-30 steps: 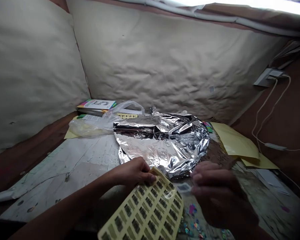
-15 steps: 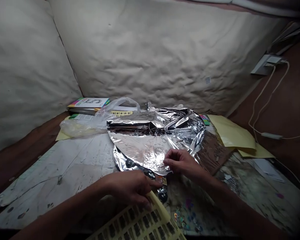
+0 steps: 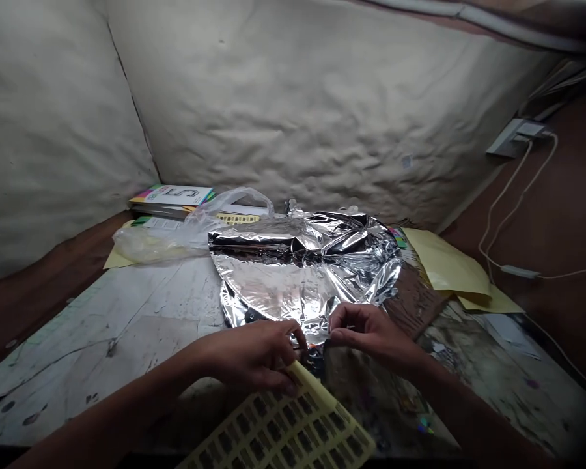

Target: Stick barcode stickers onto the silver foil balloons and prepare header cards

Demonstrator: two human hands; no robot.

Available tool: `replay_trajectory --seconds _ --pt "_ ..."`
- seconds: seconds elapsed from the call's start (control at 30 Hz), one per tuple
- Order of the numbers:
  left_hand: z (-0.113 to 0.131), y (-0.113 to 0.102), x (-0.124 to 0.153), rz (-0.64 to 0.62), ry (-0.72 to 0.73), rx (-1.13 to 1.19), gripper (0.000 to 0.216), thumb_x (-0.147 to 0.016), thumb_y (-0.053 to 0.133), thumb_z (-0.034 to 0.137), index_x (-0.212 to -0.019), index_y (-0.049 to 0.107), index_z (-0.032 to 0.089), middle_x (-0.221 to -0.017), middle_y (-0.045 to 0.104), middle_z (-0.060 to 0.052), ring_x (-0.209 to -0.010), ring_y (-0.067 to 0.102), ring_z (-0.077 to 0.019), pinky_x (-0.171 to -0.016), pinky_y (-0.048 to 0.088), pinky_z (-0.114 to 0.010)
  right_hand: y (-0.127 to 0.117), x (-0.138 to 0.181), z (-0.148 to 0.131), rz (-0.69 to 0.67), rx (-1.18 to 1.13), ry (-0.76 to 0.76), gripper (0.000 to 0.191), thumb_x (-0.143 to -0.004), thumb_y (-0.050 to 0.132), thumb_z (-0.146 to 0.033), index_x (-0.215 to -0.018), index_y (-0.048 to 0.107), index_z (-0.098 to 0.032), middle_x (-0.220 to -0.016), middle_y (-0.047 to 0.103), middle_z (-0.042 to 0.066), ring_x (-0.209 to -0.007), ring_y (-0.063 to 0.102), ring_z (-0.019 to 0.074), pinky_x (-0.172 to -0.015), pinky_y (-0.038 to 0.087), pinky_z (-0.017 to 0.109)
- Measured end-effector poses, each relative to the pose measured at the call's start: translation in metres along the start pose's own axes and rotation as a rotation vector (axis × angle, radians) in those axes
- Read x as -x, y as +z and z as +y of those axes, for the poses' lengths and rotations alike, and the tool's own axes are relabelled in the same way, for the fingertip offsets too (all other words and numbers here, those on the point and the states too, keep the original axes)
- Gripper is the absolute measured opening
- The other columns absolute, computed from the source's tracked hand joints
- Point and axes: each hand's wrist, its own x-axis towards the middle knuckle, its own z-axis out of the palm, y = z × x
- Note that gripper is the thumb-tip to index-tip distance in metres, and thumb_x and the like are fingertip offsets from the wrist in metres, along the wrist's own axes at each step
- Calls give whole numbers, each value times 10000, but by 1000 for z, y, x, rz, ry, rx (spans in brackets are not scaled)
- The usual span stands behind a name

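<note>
A yellow sheet of dark, label-like stickers point(image 3: 283, 430) hangs from my left hand point(image 3: 254, 355), its upper edge held at the thumb. The index finger of that hand reaches out to the lower edge of a silver foil piece point(image 3: 278, 280), which looks like a flat foil balloon. My right hand point(image 3: 371, 332) is curled, thumb and index fingertips together at the foil's lower right edge. Whatever small thing lies between those fingertips is too small to make out. A dark, shiny part below the foil edge is partly hidden by my left hand.
Behind on the left lie a clear plastic bag point(image 3: 156, 242) and a stack of printed cards point(image 3: 173, 195). Yellow paper point(image 3: 444, 260) rests at the right, near a brown sheet point(image 3: 415, 299). A white cable point(image 3: 493, 202) runs down from a wall socket point(image 3: 515, 137).
My right hand has shifted slightly down and right along the foil edge. The left index finger has bent and lifted, and the sticker sheet has moved a little up and right.
</note>
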Motion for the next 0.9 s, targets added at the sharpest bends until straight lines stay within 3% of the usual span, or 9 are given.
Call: replay_trajectory --seconds 0.17,0.27,0.47,0.63,0.9 --pt "5 -2 0 35 4 -44 83 -832 693 264 -814 728 191 -1523 399 -21 -998 657 -187 -754 479 -242 6 -3 3 31 -100 16 349 -718 782 -477 -761 643 -160 -674 574 -22 -606 500 107 -577 413 239" --pt "3 0 0 17 14 -45 105 -839 680 258 -775 707 178 -1507 429 -32 -892 681 -167 -696 475 -231 12 -5 8 96 -15 3 302 -740 768 -441 -757 641 -168 -686 596 -20 -619 526 116 -583 418 240" --pt "0 2 1 8 2 -77 100 -842 664 262 -790 711 190 -1418 537 -43 -759 671 -147 -677 452 -240 15 -7 17 368 364 -117 156 -831 687 -353 -800 669 -201 -705 634 -18 -641 549 134 -600 418 257" --pt "-1 4 1 6 -12 -70 128 -820 639 203 -863 757 225 -1190 687 -37 -692 643 -151 -645 423 -246 15 -14 21 277 296 -75 142 -829 676 -322 -766 658 -195 -743 650 -11 -681 575 143 -638 443 263" --pt "0 4 2 -14 -83 -97 165 -823 633 231 -925 762 221 -948 725 -22 -648 605 -133 -653 414 -226 23 -18 36 206 178 25 148 -799 688 -295 -738 637 -170 -718 634 -12 -688 571 140 -641 437 248"
